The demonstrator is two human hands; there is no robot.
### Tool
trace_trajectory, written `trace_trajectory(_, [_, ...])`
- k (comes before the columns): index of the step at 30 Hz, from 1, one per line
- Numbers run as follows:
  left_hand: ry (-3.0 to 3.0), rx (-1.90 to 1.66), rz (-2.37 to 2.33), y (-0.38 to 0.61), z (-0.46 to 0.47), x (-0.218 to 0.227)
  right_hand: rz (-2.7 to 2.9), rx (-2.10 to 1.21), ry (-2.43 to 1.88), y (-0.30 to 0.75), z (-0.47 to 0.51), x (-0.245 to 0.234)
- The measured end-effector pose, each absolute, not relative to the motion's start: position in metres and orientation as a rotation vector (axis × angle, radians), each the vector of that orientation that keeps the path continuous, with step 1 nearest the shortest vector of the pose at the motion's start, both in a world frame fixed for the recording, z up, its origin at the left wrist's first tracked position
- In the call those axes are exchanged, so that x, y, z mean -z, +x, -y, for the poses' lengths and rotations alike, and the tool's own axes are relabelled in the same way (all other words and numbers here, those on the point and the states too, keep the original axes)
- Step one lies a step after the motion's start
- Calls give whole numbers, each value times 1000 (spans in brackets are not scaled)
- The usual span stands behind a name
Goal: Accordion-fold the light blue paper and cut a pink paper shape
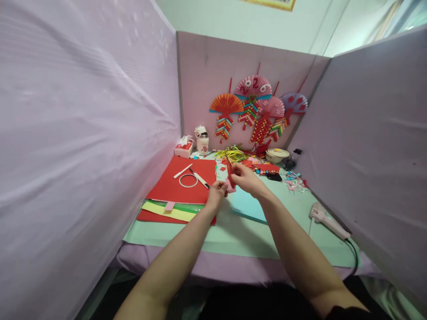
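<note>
In front of me, above the table, my left hand (218,194) pinches a small piece of pink paper (231,186). My right hand (246,178) is closed around red-handled scissors (229,169), whose narrow dark tip points up and away from me. The scissors and the pink paper overlap in view, and I cannot tell whether the blades touch the paper. Left of my hands, a white pen (183,171), a craft knife (201,179) and a white ring (188,180) lie on red sheets (163,186). Blue paper (248,205) lies below my right hand.
A glue gun (328,221) with a black cord lies at the right. Paper scraps (295,181), yellow strips (233,154), a lidded bowl (276,155), a bottle (202,143) and a tissue box (184,147) line the back. Paper fans (227,104) hang on the rear panel.
</note>
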State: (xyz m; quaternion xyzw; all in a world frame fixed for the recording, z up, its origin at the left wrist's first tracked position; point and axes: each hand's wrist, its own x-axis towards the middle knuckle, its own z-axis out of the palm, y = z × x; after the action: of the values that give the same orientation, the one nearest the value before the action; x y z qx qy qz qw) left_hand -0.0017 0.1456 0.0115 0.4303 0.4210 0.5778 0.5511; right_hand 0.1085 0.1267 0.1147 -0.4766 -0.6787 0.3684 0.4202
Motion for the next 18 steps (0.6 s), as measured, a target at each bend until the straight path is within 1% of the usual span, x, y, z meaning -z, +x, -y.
trace_trajectory(4, [752, -1379, -837, 0, -143, -20, 1430, -975, -1193, 139, -107, -68])
trace_trajectory(8, [637, -1368, -774, -7, -144, -26, 1346, -969, -1230, 138, -108, -34])
trace_trajectory(13, [531, -1412, -765, -15, -147, -34, 1363, -1038, -1208, 126, -108, -19])
trace_trajectory(18, [520, -1455, -724, -17, -146, -39, 1533, -1046, -1205, 118, -96, -16])
